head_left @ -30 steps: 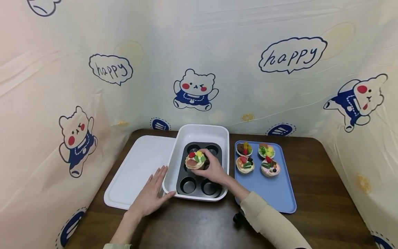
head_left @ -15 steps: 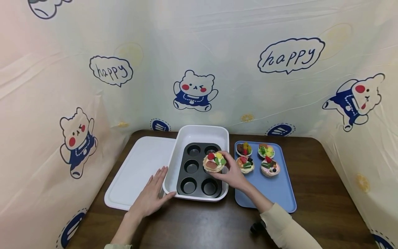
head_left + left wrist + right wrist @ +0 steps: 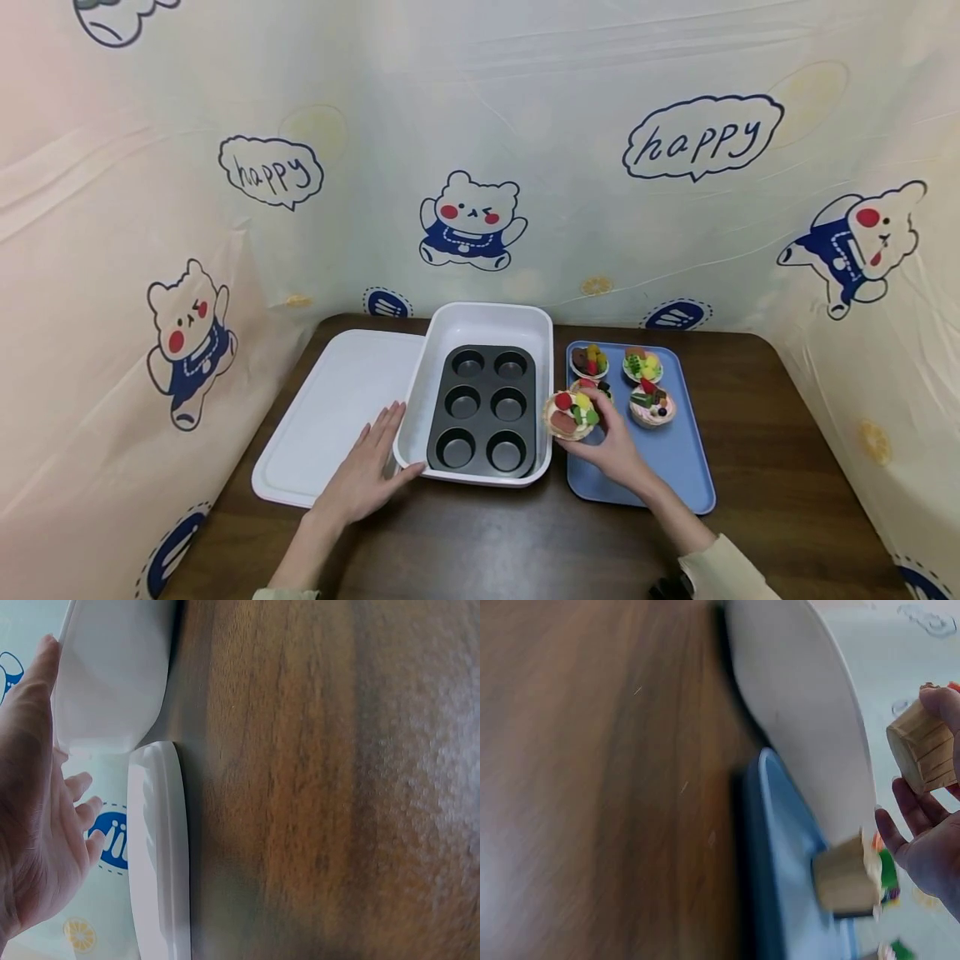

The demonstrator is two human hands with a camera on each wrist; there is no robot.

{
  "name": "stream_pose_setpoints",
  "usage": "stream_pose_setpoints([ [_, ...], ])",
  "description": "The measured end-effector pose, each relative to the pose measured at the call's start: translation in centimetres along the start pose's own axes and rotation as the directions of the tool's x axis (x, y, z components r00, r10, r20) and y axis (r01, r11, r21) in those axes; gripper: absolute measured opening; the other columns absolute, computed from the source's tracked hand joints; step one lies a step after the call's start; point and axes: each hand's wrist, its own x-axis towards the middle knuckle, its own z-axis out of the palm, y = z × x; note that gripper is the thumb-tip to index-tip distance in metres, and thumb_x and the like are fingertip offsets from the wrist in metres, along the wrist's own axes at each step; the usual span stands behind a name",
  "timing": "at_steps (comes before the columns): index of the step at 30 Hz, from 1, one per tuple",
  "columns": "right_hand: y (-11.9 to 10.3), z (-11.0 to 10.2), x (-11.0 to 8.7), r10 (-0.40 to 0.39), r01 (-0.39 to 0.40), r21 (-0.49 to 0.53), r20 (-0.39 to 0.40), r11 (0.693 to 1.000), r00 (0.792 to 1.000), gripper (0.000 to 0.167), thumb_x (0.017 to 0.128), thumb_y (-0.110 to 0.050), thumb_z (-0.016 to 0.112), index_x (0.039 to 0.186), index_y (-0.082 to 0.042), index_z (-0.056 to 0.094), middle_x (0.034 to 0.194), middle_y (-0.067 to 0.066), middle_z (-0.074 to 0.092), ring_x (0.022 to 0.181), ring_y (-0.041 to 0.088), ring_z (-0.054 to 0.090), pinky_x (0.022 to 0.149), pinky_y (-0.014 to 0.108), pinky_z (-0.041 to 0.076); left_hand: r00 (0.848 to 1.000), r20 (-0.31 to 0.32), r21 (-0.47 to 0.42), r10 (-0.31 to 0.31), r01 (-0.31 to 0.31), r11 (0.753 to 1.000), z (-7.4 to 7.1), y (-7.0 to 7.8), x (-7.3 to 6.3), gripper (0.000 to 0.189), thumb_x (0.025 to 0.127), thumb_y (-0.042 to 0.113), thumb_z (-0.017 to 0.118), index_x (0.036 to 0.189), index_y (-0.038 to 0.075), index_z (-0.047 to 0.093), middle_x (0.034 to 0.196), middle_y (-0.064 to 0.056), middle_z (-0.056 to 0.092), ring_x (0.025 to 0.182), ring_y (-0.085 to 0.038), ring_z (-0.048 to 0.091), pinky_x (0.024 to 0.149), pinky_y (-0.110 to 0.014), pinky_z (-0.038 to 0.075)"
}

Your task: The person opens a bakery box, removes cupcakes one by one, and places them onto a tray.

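My right hand [image 3: 617, 448] pinches a cupcake [image 3: 570, 417] by its side, above the left edge of the blue tray [image 3: 678, 475]. Red, yellow and green fruit pieces top its cream, and the right wrist view shows its tan paper cup [image 3: 922, 746] clear of the tray. Several other decorated cupcakes [image 3: 652, 406] stand on the tray's far half; the held one partly hides one of them. My left hand [image 3: 362, 471] rests with straight fingers at the near left corner of the white bin [image 3: 491, 321]. Inside the bin lies a dark muffin pan [image 3: 483, 417] with bare cups.
A white lid [image 3: 330, 408] lies left of the bin, its right side overlapped by the bin in the head view. All stand on a brown wooden table [image 3: 480, 542], with a printed curtain [image 3: 570, 208] close behind and at both sides.
My right hand has carried the cupcake from over the muffin pan rightward to the blue tray's left edge. The left hand has stayed at the bin's corner.
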Motion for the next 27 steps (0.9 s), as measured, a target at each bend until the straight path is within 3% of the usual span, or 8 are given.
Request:
stream_pose_setpoints([
  [9, 1.9, -3.5, -2.5, 0.016, -0.027, -0.117, -0.095, 0.993, 0.995, 0.076, 0.086, -0.005, 0.093, 0.151, 0.004, 0.054, 0.149, 0.027, 0.063, 0.121, -0.017, 0.049, 0.103, 0.003, 0.043, 1.0, -0.02, 0.001, 0.006, -0.006, 1.0, -0.1, 0.0, -0.1, 0.106, 0.099, 0.066, 0.069, 0.177, 0.013, 0.021, 0.183, -0.013, 0.029, 0.169, -0.039, 0.03, 0.136, -0.065, 0.029],
  [16, 3.3, -6.2, -5.0, 0.084, -0.13, -0.287, -0.168, 0.949, 0.982, 0.079, 0.084, -0.011, 0.096, 0.15, 0.003, 0.056, 0.145, 0.027, 0.067, 0.115, -0.021, 0.042, 0.096, -0.002, 0.035, 0.999, -0.028, -0.002, 0.018, -0.018, 1.0, 0.0, 0.1, -0.2, 0.105, 0.099, 0.066, 0.069, 0.177, 0.014, 0.021, 0.183, -0.013, 0.03, 0.169, -0.04, 0.031, 0.136, -0.066, 0.03],
  [19, 3.8, -7.1, -5.9, 0.083, -0.152, -0.36, -0.2, 0.921, 0.976, 0.078, 0.081, -0.015, 0.098, 0.146, 0.003, 0.06, 0.139, 0.024, 0.067, 0.115, -0.012, 0.045, 0.094, -0.001, 0.033, 0.998, -0.047, 0.006, 0.029, -0.028, 1.0, 0.0, 0.1, -0.2, 0.104, 0.099, 0.065, 0.07, 0.176, 0.013, 0.023, 0.181, -0.015, 0.033, 0.167, -0.041, 0.033, 0.134, -0.067, 0.032],
  [24, 4.7, -8.3, -6.8, 0.046, -0.157, -0.449, -0.249, 0.88, 0.968, 0.075, 0.077, -0.015, 0.101, 0.139, 0.006, 0.064, 0.131, 0.021, 0.062, 0.117, 0.019, 0.055, 0.092, -0.002, 0.028, 0.999, -0.038, 0.002, 0.018, -0.018, 1.0, 0.0, 0.1, -0.2, 0.105, 0.099, 0.065, 0.07, 0.177, 0.013, 0.023, 0.182, -0.013, 0.031, 0.169, -0.04, 0.031, 0.135, -0.066, 0.03],
  [27, 5.2, -8.8, -7.1, 0.053, -0.176, -0.465, -0.266, 0.868, 0.962, 0.075, 0.077, -0.015, 0.101, 0.138, 0.008, 0.063, 0.127, 0.023, 0.064, 0.113, 0.02, 0.057, 0.09, -0.002, 0.029, 1.0, -0.02, -0.005, 0.007, -0.007, 1.0, 0.1, 0.1, -0.2, 0.106, 0.099, 0.067, 0.069, 0.177, 0.015, 0.021, 0.183, -0.012, 0.028, 0.17, -0.038, 0.029, 0.137, -0.064, 0.028],
])
